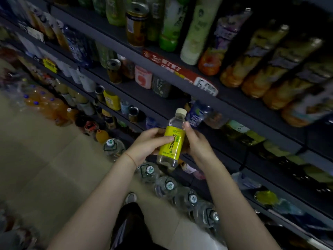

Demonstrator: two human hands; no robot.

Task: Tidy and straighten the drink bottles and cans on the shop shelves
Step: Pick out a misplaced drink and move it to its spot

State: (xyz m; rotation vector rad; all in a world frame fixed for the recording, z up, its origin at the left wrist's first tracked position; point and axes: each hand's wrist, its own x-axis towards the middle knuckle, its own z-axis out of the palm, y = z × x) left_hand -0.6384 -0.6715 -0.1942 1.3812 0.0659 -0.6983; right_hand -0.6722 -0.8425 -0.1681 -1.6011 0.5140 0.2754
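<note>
Bottle (172, 141) with yellow label upright in front of the shelves (180, 103), my left hand (148, 143) and right hand (195, 141) both curled round it, jugs (166, 185) on the floor below.

A clear bottle (172, 139) with a cream cap and a yellow label stood nearly upright, tipped slightly right at the top, between the fingers of both hands in front of the shelves (180, 82). The left hand's (147, 143) thumb lay across the label's left side; the right hand's (195, 141) fingers curled against its right side, one fingertip near the bottle's shoulder. Its cap rose above the fingers, its clear base hung below them. Beyond the fingers, rows of bottles and cans filled the dark shelves, several leaning.
</note>
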